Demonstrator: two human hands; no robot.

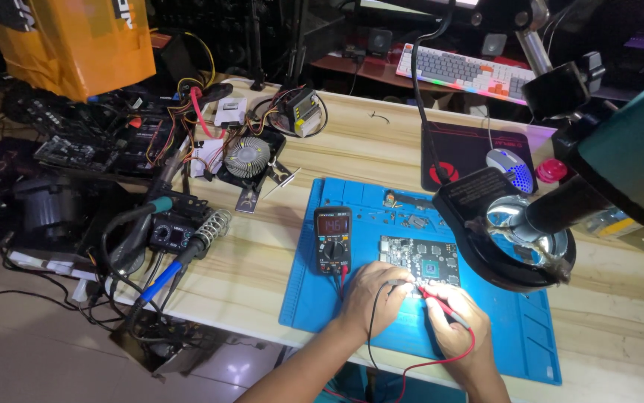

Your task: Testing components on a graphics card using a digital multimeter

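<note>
While my right hand (452,317) pinches the red probe (441,304) between thumb and fingertips, its tip rests on the near edge of the circuit board (420,263), which lies on the blue work mat (516,328) at about twelve o'clock from my hands. My left hand (374,295) sits just beside the right at nine o'clock, fingers curled together on the board's near left corner; I cannot tell whether they grip the black probe, though the black lead (372,328) runs out from under them. The red lead (441,360) loops back from my right hand toward my wrist at six o'clock. Just beyond my left hand, at eleven o'clock, the multimeter (333,239) lies on the mat with its display lit. At two o'clock from my right hand the ring-lit magnifier lamp (512,239) hangs over the board's far right side. Farther out at nine o'clock stands the soldering station (173,231) with its iron holder (214,227) near it, and at eleven o'clock a round cooler fan (247,157) sits on the wooden table (382,145). At one o'clock, well apart, a mouse (508,163) lies on its dark pad (464,149), and a keyboard (465,72) lies behind.
</note>
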